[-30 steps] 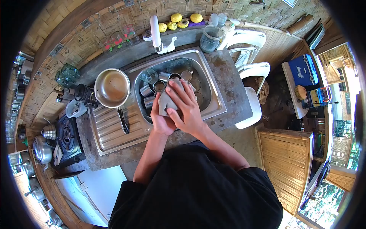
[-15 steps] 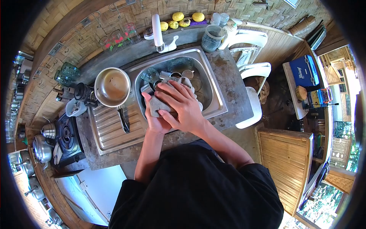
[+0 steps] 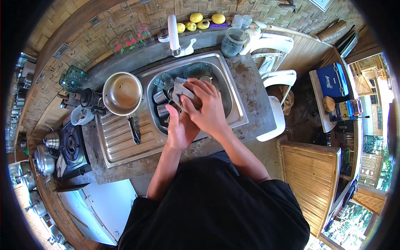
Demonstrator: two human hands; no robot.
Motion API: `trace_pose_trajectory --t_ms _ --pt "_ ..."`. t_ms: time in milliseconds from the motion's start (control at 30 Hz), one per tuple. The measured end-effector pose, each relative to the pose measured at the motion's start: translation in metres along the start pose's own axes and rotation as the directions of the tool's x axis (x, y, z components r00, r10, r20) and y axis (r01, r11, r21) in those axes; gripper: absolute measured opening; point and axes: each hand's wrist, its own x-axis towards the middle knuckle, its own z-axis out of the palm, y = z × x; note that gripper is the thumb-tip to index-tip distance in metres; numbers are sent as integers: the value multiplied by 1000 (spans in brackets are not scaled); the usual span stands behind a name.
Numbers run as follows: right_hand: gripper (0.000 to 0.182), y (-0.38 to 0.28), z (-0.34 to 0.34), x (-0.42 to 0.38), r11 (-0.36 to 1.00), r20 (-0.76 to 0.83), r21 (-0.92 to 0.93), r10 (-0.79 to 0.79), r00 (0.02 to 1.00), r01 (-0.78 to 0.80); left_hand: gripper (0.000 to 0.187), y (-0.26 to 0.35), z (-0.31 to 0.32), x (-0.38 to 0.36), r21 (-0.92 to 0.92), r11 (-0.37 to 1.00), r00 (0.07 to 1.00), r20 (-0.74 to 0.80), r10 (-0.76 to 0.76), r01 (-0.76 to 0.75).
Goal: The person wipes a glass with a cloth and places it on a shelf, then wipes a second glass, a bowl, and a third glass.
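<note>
Over the sink (image 3: 239, 112), my right hand (image 3: 208, 106) is closed around a bunched grey cloth (image 3: 182, 91), fingers bent across its top. My left hand (image 3: 182, 127) is below and to the left, palm up, thumb stretched out and apart; its other fingers pass behind my right hand and are hidden. The two hands touch or overlap. In the basin beneath lie metal cups (image 3: 160, 96), a drinking glass (image 3: 163, 80) and other dishes, partly covered by my hands.
A saucepan (image 3: 122, 93) with a black handle rests at the drainboard (image 3: 116, 143). The white faucet (image 3: 173, 35) rises behind the basin. A plastic container (image 3: 233, 41) and a pump bottle (image 3: 252, 35) stand at the back right, yellow fruits (image 3: 196, 18) on the ledge. A stove (image 3: 73, 143) is at left.
My right hand and the grey cloth have slid slightly up and right. My left hand has moved down and right, baring its palm and the metal cups at the basin's left.
</note>
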Motion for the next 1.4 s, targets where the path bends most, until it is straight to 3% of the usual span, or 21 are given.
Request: trace_pose_trajectory --t_ms 100,133,267,367,467,600,700,733,833,967,1067,1167,1200,1233,1333,1400 --pt "37 10 1 2 998 -9 58 10 1000 -10 98 -1 12 5 317 948 995 -93 33 -1" --pt "37 9 -1 2 998 -21 66 6 1000 -5 84 -3 14 6 258 966 992 -106 66 -37" --pt "37 11 1 -3 976 -75 201 99 992 -82 56 -18 -15 4 390 919 983 -143 117 -52" --pt "37 18 5 -7 971 -63 230 87 994 -71 54 -17 -24 3 616 787 985 -113 132 -35" --pt "37 21 5 -9 959 -78 268 116 990 -91 50 -20 -14 1 698 709 972 -78 220 -104" --pt "36 31 5 -4 824 -60 465 393 918 -323 43 -15 6 0 901 412 973 45 228 -138" --pt "42 31 -4 -3 887 5 293 371 929 -356 44 -17 7 0 898 427 971 5 241 -110" --pt "41 30 -3 -4 934 -50 241 282 958 -262 42 -19 2 1 893 434 972 19 233 -121" --pt "39 37 -20 5 958 89 256 -154 984 127 40 -25 -24 -2 877 458 977 51 209 -144" --pt "32 32 -31 12 957 180 220 -232 956 191 38 -16 -10 -8 837 530 982 38 184 -132" --pt "28 27 -26 12 982 112 121 -158 981 145 37 -14 -8 -9 785 615 988 -21 152 -78" --pt "28 36 -20 14 940 151 286 147 977 -186 40 -8 -2 -16 785 618 994 -40 105 -34" --pt "35 41 -20 14 840 254 342 349 902 -421 45 -6 -1 -20 793 609 995 -66 77 5" --pt "37 44 -17 13 829 237 335 385 892 -447 52 -4 -1 -21 801 597 995 -89 49 42" --pt "41 50 -9 9 792 230 287 488 842 -538 57 -12 -20 -20 608 794 995 -93 46 20" --pt "40 55 -7 5 790 211 285 501 839 -543 56 -9 -19 -22 570 822 994 -92 54 8"
